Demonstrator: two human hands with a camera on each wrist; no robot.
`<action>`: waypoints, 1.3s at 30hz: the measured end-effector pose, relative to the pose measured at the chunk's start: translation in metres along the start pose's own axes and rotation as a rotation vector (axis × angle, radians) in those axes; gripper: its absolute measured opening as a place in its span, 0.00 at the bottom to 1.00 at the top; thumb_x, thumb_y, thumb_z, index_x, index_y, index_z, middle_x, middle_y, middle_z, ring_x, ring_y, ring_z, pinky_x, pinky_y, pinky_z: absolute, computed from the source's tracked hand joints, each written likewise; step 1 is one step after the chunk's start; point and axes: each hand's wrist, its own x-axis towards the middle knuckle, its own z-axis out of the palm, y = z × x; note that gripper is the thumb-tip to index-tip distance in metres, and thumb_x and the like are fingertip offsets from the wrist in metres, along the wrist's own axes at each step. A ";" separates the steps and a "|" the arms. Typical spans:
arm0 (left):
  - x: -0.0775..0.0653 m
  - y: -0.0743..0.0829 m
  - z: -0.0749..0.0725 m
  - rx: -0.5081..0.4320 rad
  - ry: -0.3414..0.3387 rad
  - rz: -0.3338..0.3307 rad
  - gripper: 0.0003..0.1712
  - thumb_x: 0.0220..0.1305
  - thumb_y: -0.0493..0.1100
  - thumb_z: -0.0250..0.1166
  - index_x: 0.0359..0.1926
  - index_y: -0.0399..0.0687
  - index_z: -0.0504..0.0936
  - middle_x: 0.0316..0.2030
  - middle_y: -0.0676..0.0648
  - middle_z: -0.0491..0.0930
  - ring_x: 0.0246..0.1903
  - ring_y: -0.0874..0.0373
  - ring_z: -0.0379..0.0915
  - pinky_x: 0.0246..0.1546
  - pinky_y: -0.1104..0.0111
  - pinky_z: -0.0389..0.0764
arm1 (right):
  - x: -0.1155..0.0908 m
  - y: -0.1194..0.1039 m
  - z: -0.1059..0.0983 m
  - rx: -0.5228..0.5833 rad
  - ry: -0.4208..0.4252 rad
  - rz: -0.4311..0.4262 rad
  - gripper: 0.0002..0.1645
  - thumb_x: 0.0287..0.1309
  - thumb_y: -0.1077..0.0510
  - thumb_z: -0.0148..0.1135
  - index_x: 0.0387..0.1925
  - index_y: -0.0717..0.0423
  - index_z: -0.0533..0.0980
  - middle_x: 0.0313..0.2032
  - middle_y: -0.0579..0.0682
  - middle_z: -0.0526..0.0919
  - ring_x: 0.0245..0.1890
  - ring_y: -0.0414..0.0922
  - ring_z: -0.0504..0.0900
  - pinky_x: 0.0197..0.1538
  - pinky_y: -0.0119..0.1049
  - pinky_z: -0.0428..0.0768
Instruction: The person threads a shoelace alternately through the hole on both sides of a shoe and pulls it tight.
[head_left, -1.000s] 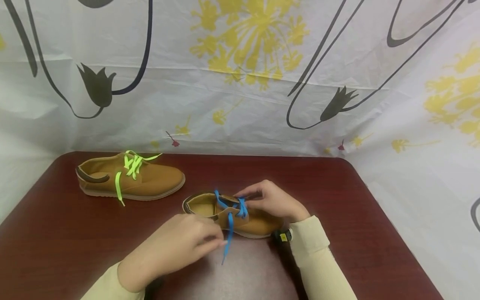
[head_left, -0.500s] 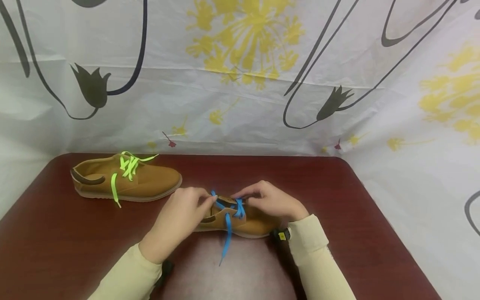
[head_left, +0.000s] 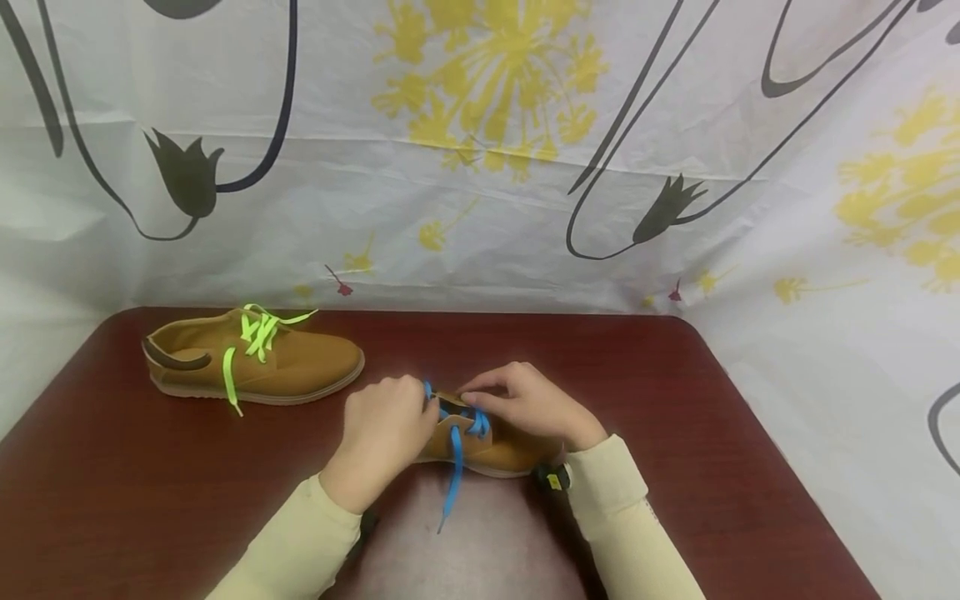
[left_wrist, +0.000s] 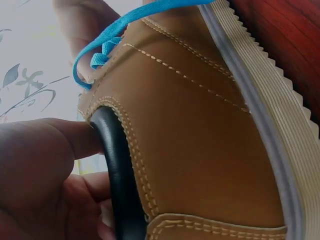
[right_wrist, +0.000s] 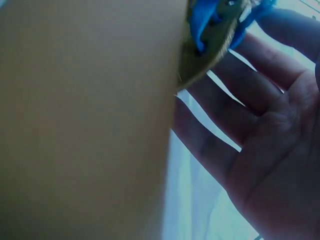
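A tan shoe (head_left: 510,454) with blue laces (head_left: 455,475) stands on the table, its toe to the right. My left hand (head_left: 390,425) is over the heel end and hides it. In the left wrist view, the left thumb (left_wrist: 75,140) and curled fingers reach past the black-lined collar (left_wrist: 112,150) into the opening; their tips are hidden. My right hand (head_left: 536,408) pinches the top of the tongue (head_left: 448,398) between thumb and forefinger. In the right wrist view, its other fingers (right_wrist: 210,145) stretch behind the shoe's side.
A second tan shoe (head_left: 311,362) with neon yellow-green laces (head_left: 258,333) lies at the back left of the dark red table (head_left: 150,492). Behind the table hangs a white patterned sheet (head_left: 480,225).
My left hand has risen from beside the hanging lace to the shoe's opening, then turned further over it. The right thumb and forefinger have shifted left from the lacing to the tongue.
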 end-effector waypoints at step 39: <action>0.020 -0.030 -0.026 -1.226 -0.185 0.011 0.24 0.82 0.52 0.42 0.34 0.39 0.72 0.28 0.50 0.79 0.37 0.54 0.83 0.51 0.63 0.84 | 0.004 -0.005 0.006 -0.004 0.023 -0.013 0.13 0.69 0.47 0.62 0.49 0.44 0.86 0.35 0.35 0.88 0.28 0.34 0.81 0.39 0.29 0.80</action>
